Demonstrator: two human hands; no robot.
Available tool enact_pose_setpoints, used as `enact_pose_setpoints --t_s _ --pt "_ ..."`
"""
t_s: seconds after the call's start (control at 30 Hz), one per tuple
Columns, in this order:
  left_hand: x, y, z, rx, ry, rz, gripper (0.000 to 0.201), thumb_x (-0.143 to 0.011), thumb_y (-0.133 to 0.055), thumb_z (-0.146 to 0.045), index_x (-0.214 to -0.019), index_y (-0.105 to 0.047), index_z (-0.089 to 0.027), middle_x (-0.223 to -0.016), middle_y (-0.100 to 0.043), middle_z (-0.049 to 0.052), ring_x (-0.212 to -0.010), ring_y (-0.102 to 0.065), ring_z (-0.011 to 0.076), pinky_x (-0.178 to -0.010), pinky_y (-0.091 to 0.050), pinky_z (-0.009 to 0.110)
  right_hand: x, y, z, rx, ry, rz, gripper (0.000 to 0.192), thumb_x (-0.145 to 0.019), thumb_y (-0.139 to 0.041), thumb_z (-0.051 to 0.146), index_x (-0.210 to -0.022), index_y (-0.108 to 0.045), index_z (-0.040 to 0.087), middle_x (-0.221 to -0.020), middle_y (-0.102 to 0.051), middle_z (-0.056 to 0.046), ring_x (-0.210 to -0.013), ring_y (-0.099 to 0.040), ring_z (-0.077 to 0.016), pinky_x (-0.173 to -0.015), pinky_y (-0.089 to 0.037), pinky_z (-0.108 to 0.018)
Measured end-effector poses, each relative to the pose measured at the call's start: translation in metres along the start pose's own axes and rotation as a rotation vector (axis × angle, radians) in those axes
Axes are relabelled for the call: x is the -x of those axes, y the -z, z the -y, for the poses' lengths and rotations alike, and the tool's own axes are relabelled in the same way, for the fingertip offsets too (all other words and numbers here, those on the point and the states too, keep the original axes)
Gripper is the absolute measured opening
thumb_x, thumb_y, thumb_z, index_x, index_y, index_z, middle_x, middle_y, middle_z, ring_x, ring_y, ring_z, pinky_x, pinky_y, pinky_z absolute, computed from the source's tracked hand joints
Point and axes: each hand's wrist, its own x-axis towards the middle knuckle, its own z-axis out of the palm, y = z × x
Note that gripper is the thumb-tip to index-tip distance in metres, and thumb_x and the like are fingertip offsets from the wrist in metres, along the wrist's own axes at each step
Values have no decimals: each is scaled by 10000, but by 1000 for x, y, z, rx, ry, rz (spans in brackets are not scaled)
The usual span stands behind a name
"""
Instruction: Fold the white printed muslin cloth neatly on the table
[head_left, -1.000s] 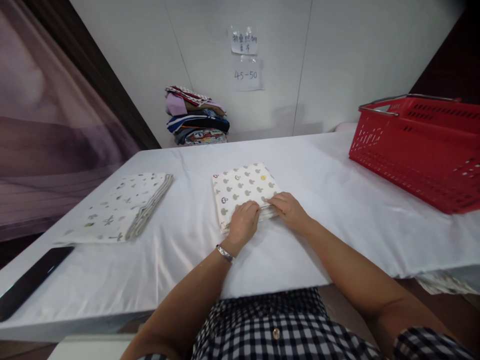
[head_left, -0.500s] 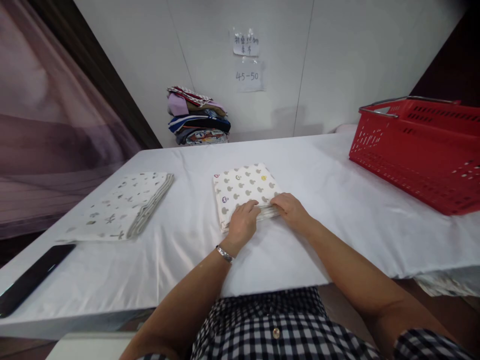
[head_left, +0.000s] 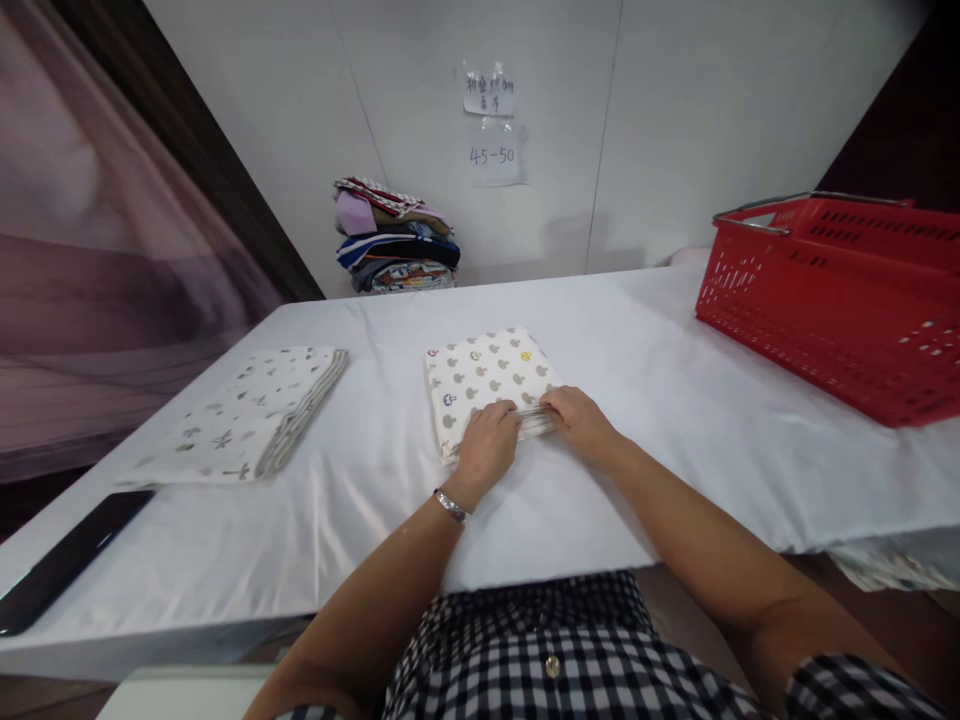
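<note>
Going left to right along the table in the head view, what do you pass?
Black phone → folded leaf-print cloth → folded mushroom-print cloth, with the left hand and then the right hand on its near edge → red basket.

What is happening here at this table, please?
A person in a checked shirt stands at a white table. The left hand and the right hand both rest on the near edge of a folded cloth with mushroom print, fingers at its layered edge. Another folded printed cloth lies to the left, with a black phone near the corner. A red basket sits on the right and a pile of folded clothes stands by the wall.
</note>
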Motion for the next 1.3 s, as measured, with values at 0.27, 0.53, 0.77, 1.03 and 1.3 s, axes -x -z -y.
enact_pose_setpoints --t_s 0.27,0.53,0.77,1.03,1.3 --pt "1 -3 1 28 -6 -47 137 -916 -385 -160 -889 -518 -178 -965 -612 68 -914 -557 194 -758 -414 332 3 -1 2 -78 115 0 231 -769 -482 90 -967 -508 206 -1086 -615 -90 -978 -561 -221 -854 -422 -403" --pt "1 -5 1 20 -5 -76 122 -910 -405 -158 -874 -519 -185 -973 -616 60 -894 -564 192 -752 -419 330 2 -8 -4 -24 145 6 141 -893 -439 177 -944 -565 213 -1115 -618 -84 -1013 -556 -218 -864 -428 -418" --pt "3 -2 1 43 18 -36 99 -895 -435 -182 -905 -533 -191 -959 -620 60 -915 -567 198 -772 -428 340 2 -8 -7 30 137 0 185 -879 -396 120 -900 -565 194 -833 -631 -53 -799 -555 -197 -750 -423 -354" --pt "8 -1 6 7 63 -73 283 -810 -475 -96 -1075 -521 -185 -981 -636 68 -906 -567 220 -772 -435 359 2 -5 -1 56 106 -57 193 -861 -407 109 -946 -556 196 -853 -629 -63 -798 -554 -208 -746 -430 -353" --pt "9 5 6 -5 39 0 199 -829 -414 -73 -940 -540 -179 -860 -626 50 -808 -560 200 -714 -435 338 5 -7 -6 66 75 0 206 -864 -412 117 -988 -559 192 -888 -632 -72 -811 -556 -215 -753 -440 -364"
